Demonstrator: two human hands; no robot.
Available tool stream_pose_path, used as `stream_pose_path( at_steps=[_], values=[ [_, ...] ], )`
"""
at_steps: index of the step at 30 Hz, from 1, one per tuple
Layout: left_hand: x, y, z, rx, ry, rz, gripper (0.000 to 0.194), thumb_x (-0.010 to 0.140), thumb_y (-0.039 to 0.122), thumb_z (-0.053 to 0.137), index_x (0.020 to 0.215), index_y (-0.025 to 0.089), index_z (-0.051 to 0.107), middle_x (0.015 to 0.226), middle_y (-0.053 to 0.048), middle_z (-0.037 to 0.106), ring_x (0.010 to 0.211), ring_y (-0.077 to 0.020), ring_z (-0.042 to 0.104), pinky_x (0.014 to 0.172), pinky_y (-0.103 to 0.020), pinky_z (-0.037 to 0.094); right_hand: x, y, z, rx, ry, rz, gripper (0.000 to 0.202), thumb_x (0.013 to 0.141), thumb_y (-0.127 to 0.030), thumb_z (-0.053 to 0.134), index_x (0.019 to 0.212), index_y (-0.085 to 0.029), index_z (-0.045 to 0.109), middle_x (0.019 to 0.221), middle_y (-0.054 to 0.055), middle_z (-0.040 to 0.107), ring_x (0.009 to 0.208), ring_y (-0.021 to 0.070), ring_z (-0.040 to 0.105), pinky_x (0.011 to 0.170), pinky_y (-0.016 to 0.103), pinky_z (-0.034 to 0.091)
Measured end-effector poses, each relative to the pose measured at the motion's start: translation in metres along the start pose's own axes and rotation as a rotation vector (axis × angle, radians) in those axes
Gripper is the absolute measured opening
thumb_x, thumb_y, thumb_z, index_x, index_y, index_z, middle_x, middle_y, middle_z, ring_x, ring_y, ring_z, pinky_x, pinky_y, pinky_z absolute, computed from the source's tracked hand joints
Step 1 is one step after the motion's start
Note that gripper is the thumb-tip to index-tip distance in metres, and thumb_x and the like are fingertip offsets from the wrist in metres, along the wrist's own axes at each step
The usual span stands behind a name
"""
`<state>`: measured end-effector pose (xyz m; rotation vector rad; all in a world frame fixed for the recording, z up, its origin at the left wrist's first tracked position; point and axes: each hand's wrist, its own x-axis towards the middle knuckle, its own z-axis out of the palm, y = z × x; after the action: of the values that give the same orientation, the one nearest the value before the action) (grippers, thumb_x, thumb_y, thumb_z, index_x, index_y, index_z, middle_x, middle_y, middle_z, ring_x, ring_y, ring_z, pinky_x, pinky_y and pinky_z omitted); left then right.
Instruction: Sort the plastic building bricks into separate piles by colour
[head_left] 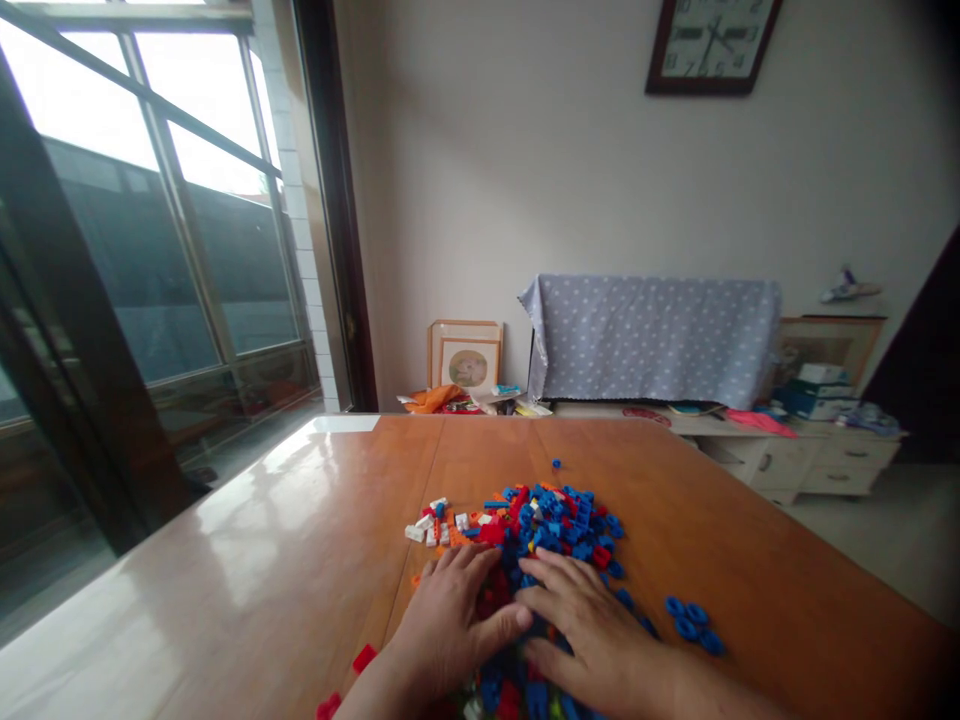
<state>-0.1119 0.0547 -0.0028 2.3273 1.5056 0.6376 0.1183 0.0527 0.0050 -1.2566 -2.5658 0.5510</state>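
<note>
A heap of small plastic building bricks [559,522], mostly blue and red with some white and orange, spreads over the wooden table. My left hand [454,610] lies palm down on the heap's left side, fingers stretched forward and thumb pointing right. On the right side rests my right hand [589,620], its fingers spread and reaching into the bricks. Neither hand grips a piece that I can see. More bricks show between and below the hands; those under the palms are hidden. White bricks [416,532] lie at the heap's left edge.
Several blue rings [696,625] sit right of my right hand. A lone blue piece [556,464] lies beyond the heap, and red bricks [364,658] are beside my left forearm. Past the wooden table [285,570] stands a low cabinet [840,468] with a cloth-covered object [652,335].
</note>
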Motion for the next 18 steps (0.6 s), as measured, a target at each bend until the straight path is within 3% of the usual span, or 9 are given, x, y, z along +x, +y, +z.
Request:
stream_pose_path(
  at_steps=[3, 10, 14, 18],
  values=[
    [-0.002, 0.002, -0.001, 0.009, -0.025, 0.023, 0.08, 0.074, 0.074, 0.063, 0.138, 0.028, 0.054, 0.132, -0.01, 0.06, 0.117, -0.0321, 0.054, 0.101, -0.044, 0.043, 0.009, 0.003, 0.001, -0.006, 0.036, 0.002, 0.044, 0.091, -0.051, 0.054, 0.131, -0.036, 0.061, 0.151, 0.004, 0.047, 0.144, 0.0319, 0.031, 0.117, 0.054, 0.024],
    [0.005, -0.015, 0.0, 0.128, 0.08, -0.063, 0.026, 0.088, 0.047, 0.059, 0.103, 0.027, 0.066, 0.112, -0.005, 0.063, 0.106, -0.025, 0.056, 0.088, -0.034, 0.043, 0.012, 0.022, -0.001, -0.101, 0.149, 0.059, 0.043, 0.091, -0.041, 0.053, 0.134, -0.038, 0.057, 0.136, 0.003, 0.058, 0.127, 0.0286, 0.047, 0.107, 0.05, 0.035],
    [0.007, -0.024, 0.0, 0.198, 0.114, -0.13, 0.022, 0.093, 0.041, 0.052, 0.092, 0.024, 0.065, 0.105, -0.006, 0.064, 0.103, -0.0245, 0.056, 0.085, -0.034, 0.042, 0.007, 0.034, -0.004, -0.114, 0.172, 0.078, 0.04, 0.093, -0.038, 0.05, 0.132, -0.037, 0.058, 0.131, 0.002, 0.061, 0.12, 0.0273, 0.051, 0.103, 0.047, 0.039],
    [0.007, -0.027, -0.003, 0.187, 0.131, -0.168, 0.022, 0.096, 0.034, 0.047, 0.099, 0.024, 0.066, 0.106, -0.006, 0.064, 0.103, -0.0234, 0.056, 0.085, -0.032, 0.042, -0.005, 0.038, -0.004, -0.09, 0.208, 0.119, 0.034, 0.093, -0.041, 0.05, 0.124, -0.034, 0.062, 0.127, 0.004, 0.063, 0.118, 0.0275, 0.052, 0.103, 0.047, 0.04]
  ],
)
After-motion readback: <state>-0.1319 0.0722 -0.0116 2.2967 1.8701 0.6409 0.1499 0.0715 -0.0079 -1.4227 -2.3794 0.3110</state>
